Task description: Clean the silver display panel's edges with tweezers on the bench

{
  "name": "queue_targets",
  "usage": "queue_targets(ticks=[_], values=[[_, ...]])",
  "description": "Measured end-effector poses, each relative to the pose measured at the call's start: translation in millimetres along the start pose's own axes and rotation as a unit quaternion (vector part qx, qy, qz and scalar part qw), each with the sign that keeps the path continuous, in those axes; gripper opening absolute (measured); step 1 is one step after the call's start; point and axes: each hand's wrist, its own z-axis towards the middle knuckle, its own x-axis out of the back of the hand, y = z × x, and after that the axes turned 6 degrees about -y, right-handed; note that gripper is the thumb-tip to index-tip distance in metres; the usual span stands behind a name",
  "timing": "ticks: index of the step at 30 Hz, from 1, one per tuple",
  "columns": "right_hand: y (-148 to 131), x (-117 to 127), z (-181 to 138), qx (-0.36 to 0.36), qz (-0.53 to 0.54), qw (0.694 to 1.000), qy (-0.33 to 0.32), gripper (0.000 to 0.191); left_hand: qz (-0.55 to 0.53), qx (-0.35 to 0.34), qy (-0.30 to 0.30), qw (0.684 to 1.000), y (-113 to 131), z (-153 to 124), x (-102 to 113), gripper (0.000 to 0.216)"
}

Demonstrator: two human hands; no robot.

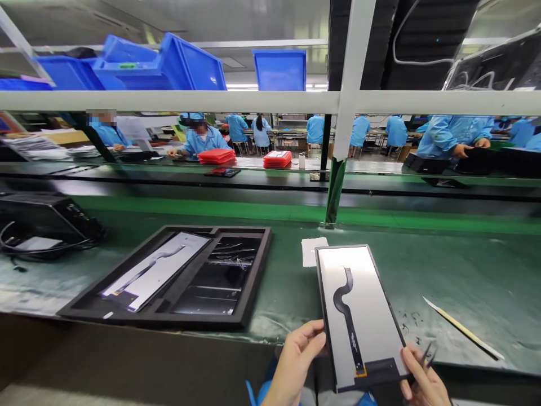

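I hold a flat display panel over the front edge of the green bench, its silver back up, with a dark flex cable running down its middle. My left hand grips its lower left edge. My right hand supports the lower right corner and also pinches a pair of tweezers. To the left lies a black foam tray with two slots. Its left slot holds another panel; its right slot holds dark glossy film.
A thin pale stick lies on the bench to the right. A small white paper sits behind the held panel. A black device with cables stands far left. Beyond a white post, workers in blue coats sit by red trays; blue bins overhead.
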Motion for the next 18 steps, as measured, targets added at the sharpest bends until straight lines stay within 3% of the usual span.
queue_targets(ticks=[11,18], values=[[-25,-21,2,-0.050,0.016,0.999,0.000,0.038,-0.018,0.002,0.014,1.000,26,21,6,0.047],[-39,-26,12,-0.042,-0.023,0.998,-0.037,0.041,-0.044,0.046,0.013,0.998,20,32,15,0.044]])
